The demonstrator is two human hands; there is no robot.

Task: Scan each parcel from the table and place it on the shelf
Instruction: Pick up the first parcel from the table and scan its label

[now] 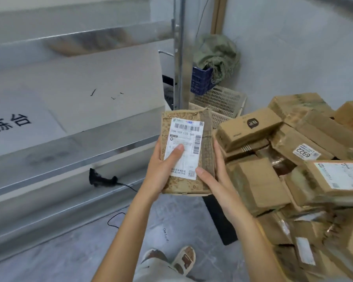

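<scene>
Two hands hold one small flat brown cardboard parcel (186,151) with a patterned print and a strip of brown tape, up in front of the person. The left hand (161,169) grips its left edge with the thumb laid across the white shipping label (184,147) on the top face; the right hand (214,178) clasps the right edge and lower corner, thumb resting at the label's bottom corner. The label faces the camera, with one barcode along its top and another down its right side.

Left of the hands runs a grey metal shelf (69,159) with several bare tiers (the picture is blurred there). On a lower tier, below and left of the left hand, lies a black handheld barcode scanner (102,178), its black cable (118,218) trailing off the shelf edge to the floor.

Right of the right hand is a heap of brown cardboard parcels (283,159), stacked at odd angles, some with white labels; what carries them is hidden under the heap. Beyond the hands stand a cream plastic lattice basket (222,100) and a dark blue plastic crate (202,80) with a green sack (216,51) slumped on it. Below the hands, two patterned slippers (171,259) show on the grey floor.
</scene>
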